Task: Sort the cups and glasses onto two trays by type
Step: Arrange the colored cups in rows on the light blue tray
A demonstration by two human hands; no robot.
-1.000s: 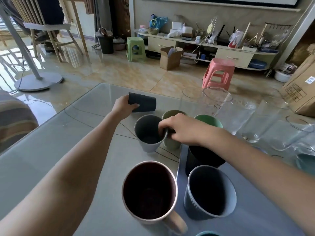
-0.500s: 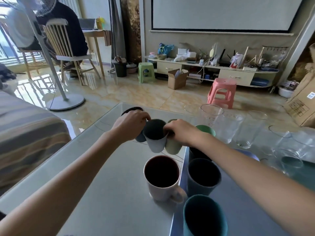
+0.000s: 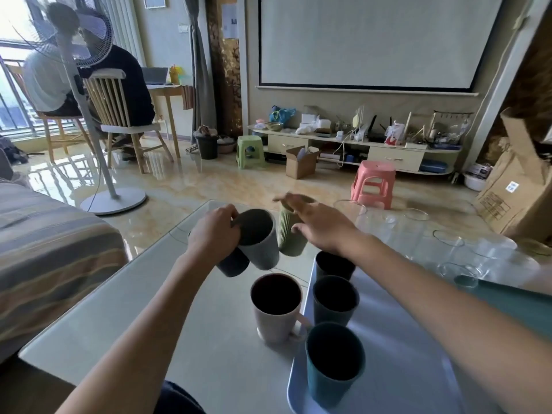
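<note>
My left hand [image 3: 215, 233] is shut on two cups at once: a grey cup [image 3: 261, 249] with my thumb over its rim, and a dark cup [image 3: 233, 265] below it. Both are tilted above the table. My right hand [image 3: 324, 230] holds a ribbed green cup [image 3: 288, 239] by its top, also tilted off the table. A pale blue tray [image 3: 397, 354] at the lower right carries three cups: black [image 3: 333, 264], slate [image 3: 334, 298] and teal [image 3: 334, 364]. A pink mug [image 3: 276, 309] stands on the table just left of the tray.
Several clear glasses [image 3: 448, 245] stand on the glass table [image 3: 125, 312] to the right, near a teal tray [image 3: 513, 300]. A striped sofa [image 3: 50, 249] lies to the left. A pink stool [image 3: 373, 183] and a fan stand [image 3: 113, 200] are on the floor beyond.
My left hand brought the dark cup against the grey cup and lifted both. My right hand raised the green cup off the table. The view has tilted upward.
</note>
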